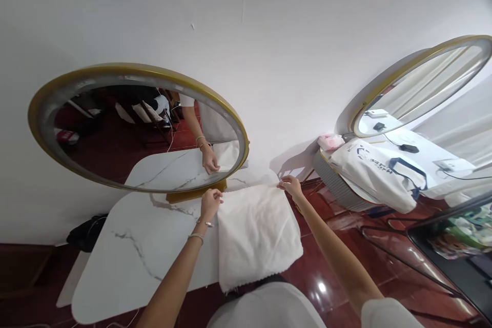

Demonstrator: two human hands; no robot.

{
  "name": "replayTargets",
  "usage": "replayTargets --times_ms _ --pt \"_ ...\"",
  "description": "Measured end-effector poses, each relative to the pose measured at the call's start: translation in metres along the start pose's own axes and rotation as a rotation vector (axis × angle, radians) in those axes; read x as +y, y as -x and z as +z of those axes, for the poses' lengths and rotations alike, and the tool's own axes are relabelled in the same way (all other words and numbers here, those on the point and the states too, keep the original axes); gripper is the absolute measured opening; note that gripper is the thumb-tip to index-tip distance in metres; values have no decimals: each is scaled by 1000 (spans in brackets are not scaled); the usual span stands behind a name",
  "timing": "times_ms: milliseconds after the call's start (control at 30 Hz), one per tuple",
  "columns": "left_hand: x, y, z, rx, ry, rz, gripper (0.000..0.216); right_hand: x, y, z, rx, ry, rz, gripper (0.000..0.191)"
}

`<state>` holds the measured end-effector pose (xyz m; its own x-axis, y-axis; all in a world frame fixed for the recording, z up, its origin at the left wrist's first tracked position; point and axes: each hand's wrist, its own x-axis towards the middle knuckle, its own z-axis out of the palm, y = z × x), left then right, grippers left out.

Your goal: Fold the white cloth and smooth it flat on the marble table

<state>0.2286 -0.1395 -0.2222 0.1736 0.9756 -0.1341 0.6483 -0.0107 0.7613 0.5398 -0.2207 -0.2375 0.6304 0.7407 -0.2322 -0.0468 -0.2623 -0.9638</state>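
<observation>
A white cloth (257,233) lies spread over the right part of a white marble table (134,251), its near edge hanging over the front. My left hand (210,202) is closed on the cloth's far left corner, with bracelets on the wrist. My right hand (291,186) pinches the far right corner, at the table's back edge. Both hands sit just in front of a round gold-framed mirror (138,130) that stands at the back of the table and reflects the left hand.
A second table to the right holds a white tote bag (378,171), a pink pack (329,141) and another round mirror (418,84). A black bag (86,233) lies on the dark red floor at left. A black-framed object (453,251) stands at right.
</observation>
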Motion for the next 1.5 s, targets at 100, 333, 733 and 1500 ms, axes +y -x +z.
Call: replayTargets --times_ms 100,333,733,1500 --pt "-5 -6 8 27 -11 12 23 9 -14 9 29 26 -10 18" --pt "-15 5 30 98 -53 68 33 25 -29 20 68 171 -102 18" --pt "-47 64 118 290 -364 210 56 80 75 81 -336 1064 -656 56" --pt "-5 -99 104 41 -512 50 40 40 -44 157 -318 1145 -531 49"
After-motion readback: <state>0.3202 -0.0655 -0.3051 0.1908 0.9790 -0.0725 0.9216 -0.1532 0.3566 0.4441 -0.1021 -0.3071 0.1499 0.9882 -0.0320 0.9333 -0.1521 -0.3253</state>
